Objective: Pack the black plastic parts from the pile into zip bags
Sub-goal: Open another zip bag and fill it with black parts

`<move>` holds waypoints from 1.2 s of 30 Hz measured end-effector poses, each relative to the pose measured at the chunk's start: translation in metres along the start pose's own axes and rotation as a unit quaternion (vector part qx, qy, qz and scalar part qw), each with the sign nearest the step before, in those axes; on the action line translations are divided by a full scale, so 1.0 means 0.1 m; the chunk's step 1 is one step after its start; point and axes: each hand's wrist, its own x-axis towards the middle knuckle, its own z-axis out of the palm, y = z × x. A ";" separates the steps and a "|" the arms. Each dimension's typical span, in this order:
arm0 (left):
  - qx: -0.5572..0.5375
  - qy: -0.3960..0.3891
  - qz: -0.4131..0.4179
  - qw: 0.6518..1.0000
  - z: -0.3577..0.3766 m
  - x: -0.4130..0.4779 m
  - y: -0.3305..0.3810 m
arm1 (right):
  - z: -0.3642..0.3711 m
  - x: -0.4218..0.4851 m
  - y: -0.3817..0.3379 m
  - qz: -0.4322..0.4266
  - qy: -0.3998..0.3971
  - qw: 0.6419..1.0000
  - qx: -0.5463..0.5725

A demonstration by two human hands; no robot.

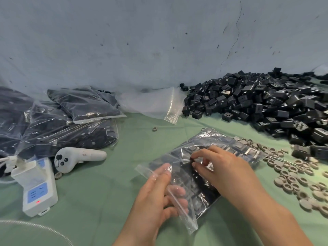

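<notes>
A clear zip bag (229,148) with several black plastic parts inside lies on the green table in front of me. My left hand (158,196) grips the bag's open mouth, fingers partly inside the plastic. My right hand (223,169) rests on top of the bag, its fingertips pinched on a black part through the film near the middle. A big pile of black plastic parts (269,103) spreads along the wall at the right.
Several filled zip bags (67,119) are stacked at the left. Empty bags (156,103) lean against the wall. A white controller (76,158) and a white power strip (39,189) lie at the left. Grey round caps (298,176) are scattered at the right.
</notes>
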 end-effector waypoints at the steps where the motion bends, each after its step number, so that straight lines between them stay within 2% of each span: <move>1: -0.006 -0.020 -0.016 1.000 0.02 -0.02 0.02 | 0.00 0.00 0.01 -0.003 -0.004 1.000 0.002; 7: -0.106 -0.104 -0.089 0.985 -0.03 -0.06 0.11 | -0.01 0.00 0.03 -0.005 -0.014 1.000 0.017; 10: -0.130 -0.111 -0.095 0.981 -0.08 -0.05 0.14 | -0.01 0.00 0.03 -0.004 -0.011 1.000 0.026; 14: -0.108 -0.071 -0.060 0.990 -0.12 -0.01 0.13 | 0.01 0.00 0.05 -0.006 -0.013 1.000 0.017; 19: 0.018 0.025 -0.014 0.999 -0.19 0.00 0.11 | 0.02 -0.01 0.07 -0.007 -0.018 1.000 0.018; 23: -0.048 0.074 0.016 0.996 -0.26 0.03 0.12 | 0.01 -0.01 0.08 -0.007 -0.031 0.999 0.026; 27: -0.135 0.047 0.019 0.990 -0.24 0.04 0.18 | -0.01 0.00 0.06 -0.007 -0.029 0.999 0.037; 36: -0.170 0.077 0.051 0.981 0.02 0.07 0.06 | -0.02 0.00 0.04 -0.007 -0.019 0.998 0.055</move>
